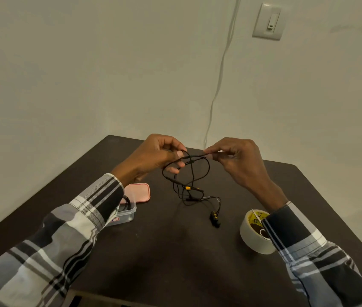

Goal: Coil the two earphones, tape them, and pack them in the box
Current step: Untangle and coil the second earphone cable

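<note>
Head view: we pinch the black earphone cable [188,173] between our left hand [153,156] and right hand [237,160] above the dark table [175,251]; loose loops hang, yellow-accented earbuds touching the tabletop, between the clear box [129,212] and tape roll [253,233].

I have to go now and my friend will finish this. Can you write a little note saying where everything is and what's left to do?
Left hand: pinching the black earphone cord, loops hanging from it.
Right hand: pinching the same cord a little further along.
The earbuds hang low, near the table.
Box: open at the left, something dark and coiled inside, probably the first earphone. Pink lid lies behind it.
Tape: at the right, by the right sleeve.
Left to do: finish coiling this earphone, tape it, put it in the box.
</note>
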The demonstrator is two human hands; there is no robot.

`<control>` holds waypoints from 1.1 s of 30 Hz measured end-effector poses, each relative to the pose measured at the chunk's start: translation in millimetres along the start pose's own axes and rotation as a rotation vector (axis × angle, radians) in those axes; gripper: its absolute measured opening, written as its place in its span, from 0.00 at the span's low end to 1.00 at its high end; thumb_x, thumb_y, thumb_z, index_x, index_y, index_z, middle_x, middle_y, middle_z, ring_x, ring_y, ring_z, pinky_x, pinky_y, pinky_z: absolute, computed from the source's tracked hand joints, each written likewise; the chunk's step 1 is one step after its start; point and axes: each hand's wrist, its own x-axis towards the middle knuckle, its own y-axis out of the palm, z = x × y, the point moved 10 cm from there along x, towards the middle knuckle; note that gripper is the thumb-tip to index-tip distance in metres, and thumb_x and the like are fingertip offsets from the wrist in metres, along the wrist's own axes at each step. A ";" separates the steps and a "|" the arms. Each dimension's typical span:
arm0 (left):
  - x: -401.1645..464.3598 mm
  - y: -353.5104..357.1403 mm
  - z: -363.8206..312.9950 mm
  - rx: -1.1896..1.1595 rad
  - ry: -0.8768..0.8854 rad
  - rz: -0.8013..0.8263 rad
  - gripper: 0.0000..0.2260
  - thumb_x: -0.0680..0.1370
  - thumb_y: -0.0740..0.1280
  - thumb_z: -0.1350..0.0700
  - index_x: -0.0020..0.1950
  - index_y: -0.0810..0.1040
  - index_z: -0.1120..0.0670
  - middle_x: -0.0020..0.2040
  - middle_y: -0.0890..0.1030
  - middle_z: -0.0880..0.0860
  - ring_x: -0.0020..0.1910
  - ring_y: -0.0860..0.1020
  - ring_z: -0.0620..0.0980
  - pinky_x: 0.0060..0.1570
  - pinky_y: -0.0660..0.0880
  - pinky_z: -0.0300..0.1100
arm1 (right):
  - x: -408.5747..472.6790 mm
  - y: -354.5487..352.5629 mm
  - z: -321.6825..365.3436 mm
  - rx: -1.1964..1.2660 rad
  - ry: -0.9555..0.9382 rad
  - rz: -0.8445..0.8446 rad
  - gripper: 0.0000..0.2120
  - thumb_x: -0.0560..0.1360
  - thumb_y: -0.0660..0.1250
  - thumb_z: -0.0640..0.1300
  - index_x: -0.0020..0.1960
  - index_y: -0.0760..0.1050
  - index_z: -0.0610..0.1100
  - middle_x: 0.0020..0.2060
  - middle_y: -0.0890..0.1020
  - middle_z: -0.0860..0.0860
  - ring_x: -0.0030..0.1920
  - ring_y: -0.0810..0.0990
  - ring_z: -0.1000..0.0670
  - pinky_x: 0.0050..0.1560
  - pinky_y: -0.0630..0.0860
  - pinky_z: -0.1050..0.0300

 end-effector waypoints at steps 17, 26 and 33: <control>-7.6 -53.9 35.8 0.083 -0.132 -0.381 0.07 0.77 0.64 0.64 0.42 0.77 0.56 0.30 0.80 0.54 0.24 0.77 0.48 0.23 0.71 0.37 | -5.5 -19.2 -19.3 0.082 0.134 -0.032 0.05 0.72 0.76 0.39 0.46 0.86 0.48 0.41 0.86 0.57 0.45 0.84 0.57 0.47 0.81 0.54; -10.9 -57.4 50.9 -0.005 -0.166 -0.371 0.05 0.78 0.64 0.65 0.45 0.78 0.59 0.35 0.81 0.59 0.30 0.80 0.53 0.32 0.82 0.48 | -8.6 -52.0 -41.0 0.222 0.301 -0.186 0.06 0.74 0.74 0.37 0.46 0.84 0.48 0.41 0.85 0.57 0.41 0.83 0.60 0.45 0.79 0.67; -13.1 -58.6 67.3 -0.060 -0.226 -0.362 0.08 0.78 0.62 0.68 0.46 0.78 0.58 0.38 0.82 0.59 0.32 0.82 0.51 0.34 0.83 0.50 | -16.0 -65.4 -54.3 0.275 0.367 -0.275 0.07 0.74 0.73 0.37 0.47 0.83 0.48 0.40 0.85 0.53 0.41 0.84 0.45 0.47 0.84 0.49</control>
